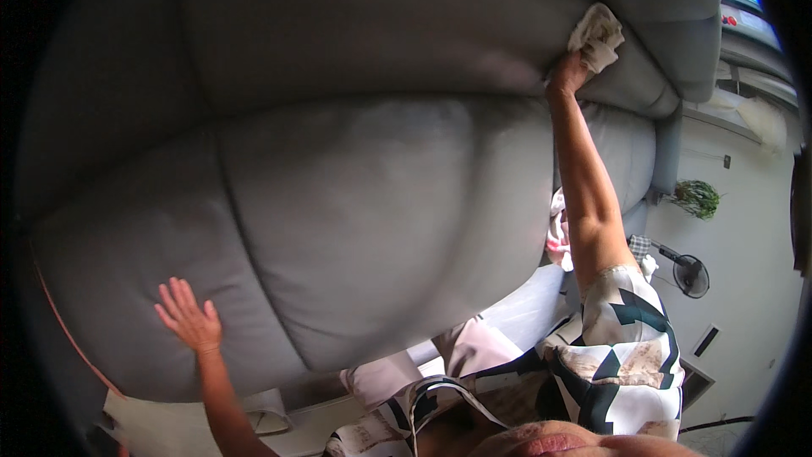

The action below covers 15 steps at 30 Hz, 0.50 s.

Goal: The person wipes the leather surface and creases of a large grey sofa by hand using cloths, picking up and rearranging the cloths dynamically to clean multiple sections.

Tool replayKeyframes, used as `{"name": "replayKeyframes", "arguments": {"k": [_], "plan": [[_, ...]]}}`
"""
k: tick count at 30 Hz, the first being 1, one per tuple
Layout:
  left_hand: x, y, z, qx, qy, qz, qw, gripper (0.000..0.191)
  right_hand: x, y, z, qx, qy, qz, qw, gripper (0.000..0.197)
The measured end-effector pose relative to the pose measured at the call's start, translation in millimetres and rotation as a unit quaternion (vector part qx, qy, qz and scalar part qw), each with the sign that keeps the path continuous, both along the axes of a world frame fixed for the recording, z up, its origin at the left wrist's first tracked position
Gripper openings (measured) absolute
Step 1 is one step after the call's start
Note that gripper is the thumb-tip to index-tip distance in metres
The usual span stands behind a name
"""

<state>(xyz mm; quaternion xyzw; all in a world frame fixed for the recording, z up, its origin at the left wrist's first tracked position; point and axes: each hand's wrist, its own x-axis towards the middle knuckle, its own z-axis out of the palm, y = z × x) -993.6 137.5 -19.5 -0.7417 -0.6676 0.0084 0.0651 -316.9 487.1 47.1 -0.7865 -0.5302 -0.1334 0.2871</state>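
Observation:
A grey upholstered sofa (380, 222) with a smooth, leather-like surface fills most of the view. My right hand (568, 73) is stretched out to the sofa's backrest (393, 25) at the upper right and holds a crumpled off-white cloth (597, 38) against it. Its fingers are partly hidden by the cloth. My left hand (190, 320) rests flat on the seat cushion at the lower left, fingers apart, with nothing in it. A dark seam runs across the seat between my left hand and the middle cushion.
Pink and white fabric (558, 235) lies beside the seat, partly behind my right arm. Beyond are a black fan (690, 276), a green plant (696, 198) and a checked cloth (639, 247). A pale surface (158, 422) shows below the sofa's front edge at the lower left.

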Motion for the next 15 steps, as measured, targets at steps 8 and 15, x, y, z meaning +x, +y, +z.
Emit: {"name": "replayKeyframes", "arguments": {"k": [8, 15], "plan": [[48.9, 29.1, 12.7, -0.04, -0.045, -0.032, 0.998, 0.062, -303.8, 44.7, 48.8, 0.175, -0.004, 0.159, 0.972, 0.043], [37.7, 57.0, 27.9, -0.029, -0.087, 0.004, 0.996, 0.067, -434.7, 52.1, 81.3, -0.008, -0.167, 0.461, 0.872, 0.053]]}}
